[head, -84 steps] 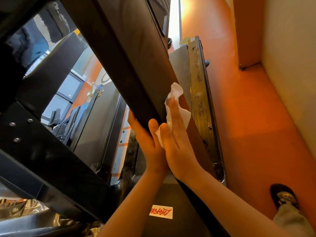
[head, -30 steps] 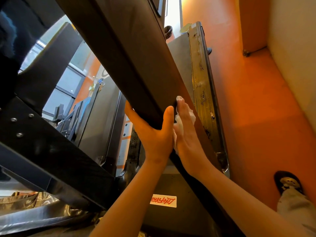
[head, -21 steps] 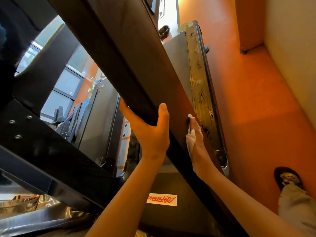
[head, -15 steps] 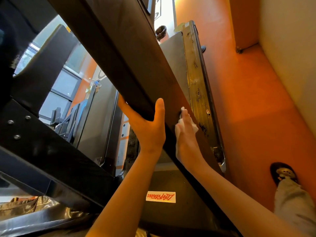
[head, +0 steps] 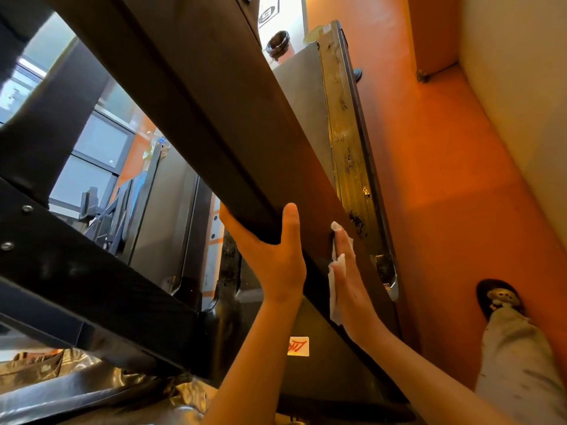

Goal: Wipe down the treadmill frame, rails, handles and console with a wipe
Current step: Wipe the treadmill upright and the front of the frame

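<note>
We are gripping the slanted upright (head: 214, 118) with our left hand (head: 276, 262), thumb over its edge; our flat right hand (head: 349, 286) is pressing the wipe (head: 333, 302) on its side at 5 o'clock. The stained side rail (head: 343, 118) at 1 o'clock is looking unwiped.

right hand (head: 348, 282) slid wipe (head: 333, 302) down upright (head: 214, 118); left hand (head: 276, 259) now grips it

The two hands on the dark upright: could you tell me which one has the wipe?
The right hand, pressing the white wipe flat against the upright; the left hand just grips its edge, bare.
</note>
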A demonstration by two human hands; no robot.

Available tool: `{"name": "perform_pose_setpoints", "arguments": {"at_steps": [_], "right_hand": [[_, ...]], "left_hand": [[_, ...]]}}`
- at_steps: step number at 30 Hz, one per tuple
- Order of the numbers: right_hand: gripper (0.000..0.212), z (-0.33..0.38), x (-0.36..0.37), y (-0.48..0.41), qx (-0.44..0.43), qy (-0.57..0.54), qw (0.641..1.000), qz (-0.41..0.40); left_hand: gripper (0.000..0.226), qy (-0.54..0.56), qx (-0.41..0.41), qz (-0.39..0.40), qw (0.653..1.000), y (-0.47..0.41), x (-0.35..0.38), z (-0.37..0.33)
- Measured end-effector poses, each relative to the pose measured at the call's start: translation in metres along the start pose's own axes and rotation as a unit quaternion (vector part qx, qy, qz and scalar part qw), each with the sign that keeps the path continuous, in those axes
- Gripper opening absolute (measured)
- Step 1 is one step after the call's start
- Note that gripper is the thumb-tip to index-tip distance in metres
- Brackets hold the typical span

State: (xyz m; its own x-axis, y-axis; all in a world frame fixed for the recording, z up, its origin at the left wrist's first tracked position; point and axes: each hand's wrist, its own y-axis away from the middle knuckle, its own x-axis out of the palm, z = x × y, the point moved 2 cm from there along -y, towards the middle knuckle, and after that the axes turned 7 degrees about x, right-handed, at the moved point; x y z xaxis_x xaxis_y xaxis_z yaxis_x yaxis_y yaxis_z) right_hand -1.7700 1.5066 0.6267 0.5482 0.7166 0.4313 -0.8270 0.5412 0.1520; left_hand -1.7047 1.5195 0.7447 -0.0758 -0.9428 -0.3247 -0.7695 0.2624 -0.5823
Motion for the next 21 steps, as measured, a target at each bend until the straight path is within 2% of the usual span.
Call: {"name": "perform_pose_setpoints", "arguments": {"at_steps": [5,9,12,14,18,20,21], "right_hand": [[0.085,0.002,0.008,-0.004,0.010,0.017,0.999,-0.030],[0.069,0.039,0.022,-0.024,-0.022,-0.005,1.000,-0.015],[0.062,0.056,0.023,-0.047,-0.049,0.047,0.998,-0.002],[0.058,0.055,0.019,-0.058,-0.030,0.024,0.999,0.012],[0.070,0.025,0.000,-0.060,-0.022,0.002,1.000,0.005],[0.071,0.004,-0.010,-0.054,0.017,-0.018,1.000,0.009],[0.065,-0.003,-0.013,-0.050,0.044,-0.025,0.999,0.009]], "left_hand": [[0.069,-0.010,0.015,0.001,1.000,-0.001,0.000,0.002],[0.074,-0.003,0.020,0.008,1.000,-0.001,-0.001,0.002],[0.071,-0.006,0.020,0.007,1.000,-0.002,-0.002,0.004],[0.071,-0.004,0.022,0.007,1.000,-0.002,-0.001,0.004],[0.077,0.009,0.020,0.000,1.000,-0.002,-0.002,0.004],[0.072,0.006,0.027,0.003,1.000,-0.001,-0.002,0.005],[0.070,0.004,0.029,0.002,1.000,-0.001,-0.002,0.004]]}}
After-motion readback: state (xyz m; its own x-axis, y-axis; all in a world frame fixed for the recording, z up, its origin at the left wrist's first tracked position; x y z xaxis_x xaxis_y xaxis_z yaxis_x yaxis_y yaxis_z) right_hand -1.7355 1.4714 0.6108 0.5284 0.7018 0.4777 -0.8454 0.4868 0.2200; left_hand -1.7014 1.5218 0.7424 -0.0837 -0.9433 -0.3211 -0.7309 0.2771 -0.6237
